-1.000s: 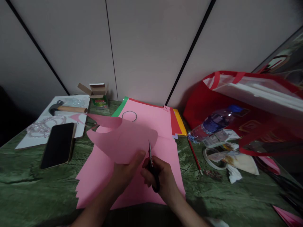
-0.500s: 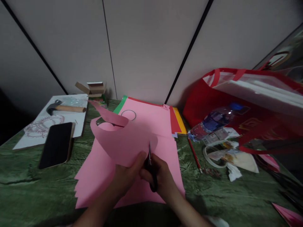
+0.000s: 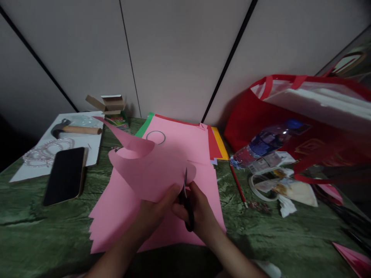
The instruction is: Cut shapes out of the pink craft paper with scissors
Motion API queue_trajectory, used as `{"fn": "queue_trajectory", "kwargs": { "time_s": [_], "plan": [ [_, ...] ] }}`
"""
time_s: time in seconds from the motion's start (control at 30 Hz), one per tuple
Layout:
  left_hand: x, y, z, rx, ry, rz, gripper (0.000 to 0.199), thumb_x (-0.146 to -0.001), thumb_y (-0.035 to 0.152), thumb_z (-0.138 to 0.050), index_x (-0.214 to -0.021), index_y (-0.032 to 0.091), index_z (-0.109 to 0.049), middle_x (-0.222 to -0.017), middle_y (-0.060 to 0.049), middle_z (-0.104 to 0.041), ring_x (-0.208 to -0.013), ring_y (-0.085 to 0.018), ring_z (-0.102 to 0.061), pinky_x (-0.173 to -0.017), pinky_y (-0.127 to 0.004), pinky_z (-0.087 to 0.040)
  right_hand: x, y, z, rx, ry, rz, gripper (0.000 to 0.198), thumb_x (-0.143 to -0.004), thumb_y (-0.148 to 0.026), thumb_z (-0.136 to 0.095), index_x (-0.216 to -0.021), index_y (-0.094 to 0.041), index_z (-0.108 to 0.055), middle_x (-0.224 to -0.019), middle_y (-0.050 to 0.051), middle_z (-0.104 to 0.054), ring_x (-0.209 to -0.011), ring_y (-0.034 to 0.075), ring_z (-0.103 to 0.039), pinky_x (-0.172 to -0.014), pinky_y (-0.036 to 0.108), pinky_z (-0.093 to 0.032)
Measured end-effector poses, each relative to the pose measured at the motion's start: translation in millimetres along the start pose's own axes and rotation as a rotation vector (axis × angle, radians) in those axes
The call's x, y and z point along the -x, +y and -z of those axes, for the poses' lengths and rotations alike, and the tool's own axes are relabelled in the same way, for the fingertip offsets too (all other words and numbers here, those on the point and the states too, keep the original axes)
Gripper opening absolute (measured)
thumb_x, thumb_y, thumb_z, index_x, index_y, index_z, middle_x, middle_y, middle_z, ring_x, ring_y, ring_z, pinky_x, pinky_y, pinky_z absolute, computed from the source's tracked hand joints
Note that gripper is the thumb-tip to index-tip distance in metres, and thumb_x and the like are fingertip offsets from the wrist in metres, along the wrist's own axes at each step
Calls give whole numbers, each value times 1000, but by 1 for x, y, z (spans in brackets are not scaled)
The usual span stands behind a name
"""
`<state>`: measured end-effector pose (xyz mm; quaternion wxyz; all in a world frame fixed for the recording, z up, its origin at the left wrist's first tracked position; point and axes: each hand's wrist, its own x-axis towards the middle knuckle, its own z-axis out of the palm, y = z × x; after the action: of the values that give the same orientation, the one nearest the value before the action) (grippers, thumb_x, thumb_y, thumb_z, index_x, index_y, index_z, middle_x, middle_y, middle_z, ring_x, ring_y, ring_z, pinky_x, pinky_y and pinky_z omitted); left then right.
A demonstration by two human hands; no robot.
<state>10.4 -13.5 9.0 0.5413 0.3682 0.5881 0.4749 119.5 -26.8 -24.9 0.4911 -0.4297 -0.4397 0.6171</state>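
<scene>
My left hand (image 3: 159,208) pinches the lower edge of a pink paper sheet (image 3: 150,172), its thumb on top. A curled strip of that sheet rises toward the upper left. In my right hand (image 3: 199,212) is a pair of black-handled scissors (image 3: 189,212), fingers in the loops. The blades point up and away, at the sheet's right part, where a small rounded flap stands to their right. Under both hands lies a stack of pink paper (image 3: 113,220). A thin dark ring (image 3: 155,137) rests on the paper at the back.
At left are a phone (image 3: 65,175), a hammer (image 3: 78,129), clear beads (image 3: 43,152) and an opened small box (image 3: 117,119). To the right: a red pencil (image 3: 238,185), a tape roll (image 3: 257,189), a water bottle (image 3: 261,144) and a red bag (image 3: 313,119). A wall panel stands behind.
The scissors and my right hand have shifted slightly right along the pink sheet. The curled strip has lifted and swung left. The whole view has turned a little.
</scene>
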Motion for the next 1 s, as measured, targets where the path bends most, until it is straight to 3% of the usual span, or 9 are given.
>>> {"fn": "queue_trajectory", "kwargs": {
  "time_s": [0.77,1.0],
  "plan": [
    [-1,-2,1,42,-13,-66,19,-64,29,-66,-78,16,-67,-83,-7,-72,-82,-23,-66,-72,-32,-54,0,-6,-2,71,29,-4,39,-62,-37,-74,-83,-21,-44,-62,-5,-48,-55,11,-43,-52,24,-36],
    [-7,-4,4,34,-56,-52,19,-62,27,-67,-77,16,-66,-77,-7,-71,-74,-22,-67,-66,-31,-54,0,-6,-2,71,33,-22,42,-60,-40,-76,-80,-22,-44,-62,-5,-49,-55,11,-44,-51,24,-36]
  ]
}}
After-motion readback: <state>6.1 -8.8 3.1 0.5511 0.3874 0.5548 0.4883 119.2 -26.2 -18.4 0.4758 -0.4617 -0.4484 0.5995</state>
